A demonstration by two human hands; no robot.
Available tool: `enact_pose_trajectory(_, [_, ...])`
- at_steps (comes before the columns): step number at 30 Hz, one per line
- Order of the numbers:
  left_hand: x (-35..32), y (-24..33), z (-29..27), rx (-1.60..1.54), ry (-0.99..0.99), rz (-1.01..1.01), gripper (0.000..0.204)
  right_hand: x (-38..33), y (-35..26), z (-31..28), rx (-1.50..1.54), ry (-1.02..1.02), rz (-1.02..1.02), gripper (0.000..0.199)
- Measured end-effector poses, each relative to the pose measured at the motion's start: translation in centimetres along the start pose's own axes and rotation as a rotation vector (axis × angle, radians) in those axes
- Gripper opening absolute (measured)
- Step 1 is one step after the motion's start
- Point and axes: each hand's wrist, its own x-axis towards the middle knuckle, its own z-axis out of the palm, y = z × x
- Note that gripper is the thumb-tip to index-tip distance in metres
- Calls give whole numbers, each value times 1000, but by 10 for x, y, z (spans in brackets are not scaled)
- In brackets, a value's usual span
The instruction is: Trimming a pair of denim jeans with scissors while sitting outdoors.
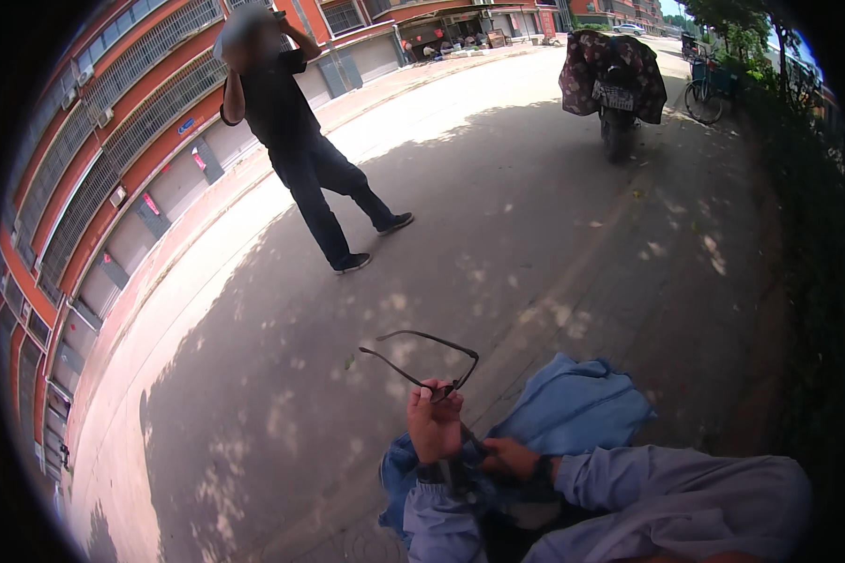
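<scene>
My left hand (434, 419) is raised and closed around a pair of thin black-framed glasses (422, 361), whose arms stick out up and to the left. Just below and to the right, my right hand (512, 458) rests low against a dark strap or bag; what it grips is hidden. Both forearms wear light blue sleeves (667, 488). A blue garment (577, 403) lies spread behind my hands.
A person in dark clothes (300, 141) walks on the paved street ahead. A covered scooter (615, 80) is parked at the far right, with a bicycle (704, 94) beyond it. A red building with shutters (131, 122) lines the left side. Dark hedge runs along the right.
</scene>
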Motion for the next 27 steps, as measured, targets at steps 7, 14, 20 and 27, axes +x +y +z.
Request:
enact_pose_trajectory(7, [2, -2, -11, 15, 4, -36, 17, -7, -13, 7, 89, -16, -27, 32])
enact_pose_trajectory(14, [1, -11, -6, 18, 5, -44, 15, 0, 2, 0, 4, -10, -174, 23])
enact_pose_trajectory(20, [-1, -12, -3, 67, 43, -40, 14, 1, 0, 1, -48, -21, -147, 33])
enact_pose_trajectory(27, [-4, -15, 2, 150, 28, -68, 15, 0, -2, 3, -27, -27, -200, 29])
